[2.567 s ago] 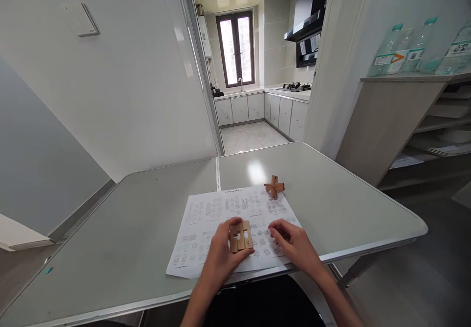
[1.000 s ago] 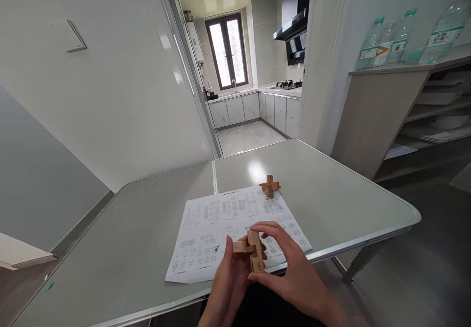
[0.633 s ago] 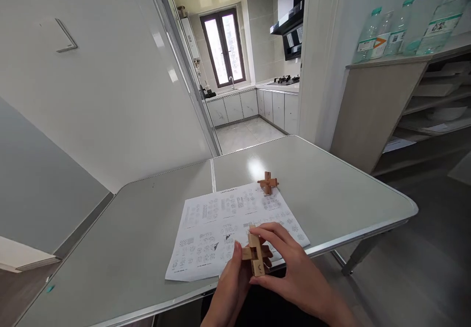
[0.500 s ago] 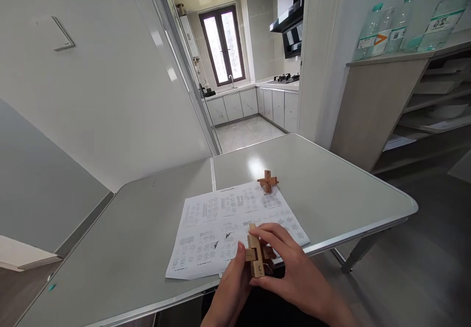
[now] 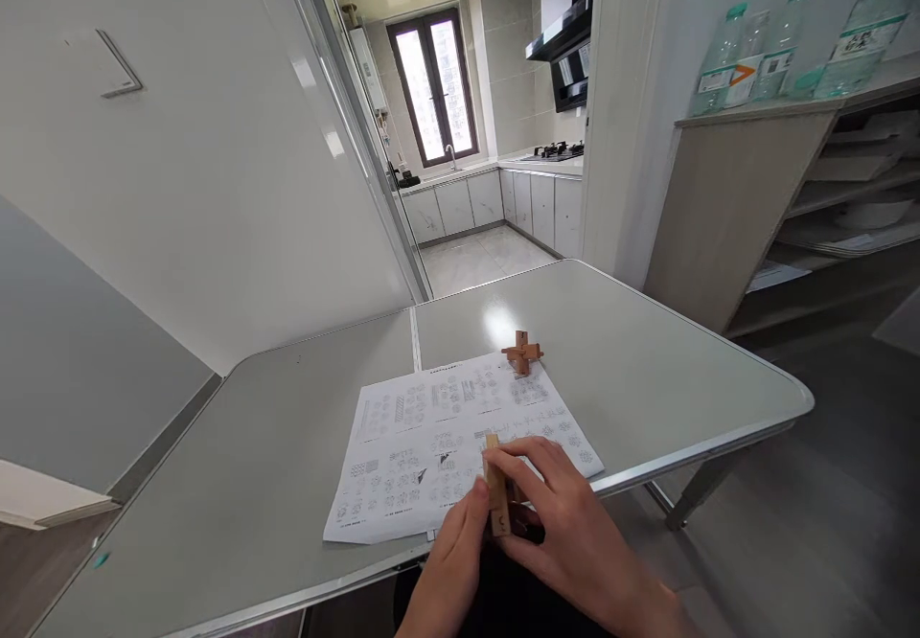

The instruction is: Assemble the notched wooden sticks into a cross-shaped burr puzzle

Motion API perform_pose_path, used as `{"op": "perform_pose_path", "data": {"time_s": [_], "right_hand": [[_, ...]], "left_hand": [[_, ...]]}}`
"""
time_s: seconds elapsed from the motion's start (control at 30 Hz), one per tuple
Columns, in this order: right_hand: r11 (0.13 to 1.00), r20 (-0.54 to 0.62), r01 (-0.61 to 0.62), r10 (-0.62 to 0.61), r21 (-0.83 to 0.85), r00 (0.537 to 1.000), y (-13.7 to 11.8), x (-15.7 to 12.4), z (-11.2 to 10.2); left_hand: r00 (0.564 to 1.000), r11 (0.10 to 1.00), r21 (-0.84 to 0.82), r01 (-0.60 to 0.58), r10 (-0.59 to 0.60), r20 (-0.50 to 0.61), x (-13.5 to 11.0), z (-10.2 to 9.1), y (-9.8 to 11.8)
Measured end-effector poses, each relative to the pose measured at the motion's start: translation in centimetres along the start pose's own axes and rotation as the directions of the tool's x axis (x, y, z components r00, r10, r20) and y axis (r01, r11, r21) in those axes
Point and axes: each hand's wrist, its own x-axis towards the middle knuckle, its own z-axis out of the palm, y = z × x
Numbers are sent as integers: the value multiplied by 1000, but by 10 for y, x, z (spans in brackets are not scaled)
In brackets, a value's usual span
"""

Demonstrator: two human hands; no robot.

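Both hands grip a light wooden interlocking puzzle [image 5: 497, 499] over the table's near edge. My left hand [image 5: 456, 547] presses it from the left, its thumb lying along the side. With fingertips on the top end and the thumb near the bottom end, my right hand [image 5: 561, 528] holds the long front bar. The other bars are mostly hidden behind the fingers. Beyond the hands lies a printed sheet [image 5: 402, 437] with small puzzle diagrams. A darker, reddish-brown wooden cross puzzle [image 5: 523, 353] sits at the sheet's far right corner.
The grey table [image 5: 661, 398] has a metal rim and a seam across it. On the right, several plastic bottles [image 5: 780, 49] stand on a wooden shelf unit [image 5: 740, 188]. A kitchen opens beyond the table, and a white wall panel [image 5: 216, 140] rises at the left.
My left thumb has moved up and right over the puzzle, covering the short block that stuck out on the left. The right hand stays on the long bar. The brown puzzle and sheet have not moved.
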Motion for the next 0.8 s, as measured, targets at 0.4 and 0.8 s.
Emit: {"op": "perform_pose_path", "data": {"time_s": [0.4, 0.8], "right_hand": [[974, 21, -109, 107, 197, 994, 9, -4, 2], [975, 155, -215, 203, 59, 967, 60, 11, 24]], "left_hand": [[990, 992, 39, -122, 119, 71, 4, 3, 1], [969, 977, 93, -193, 205, -140, 29, -41, -4]]}}
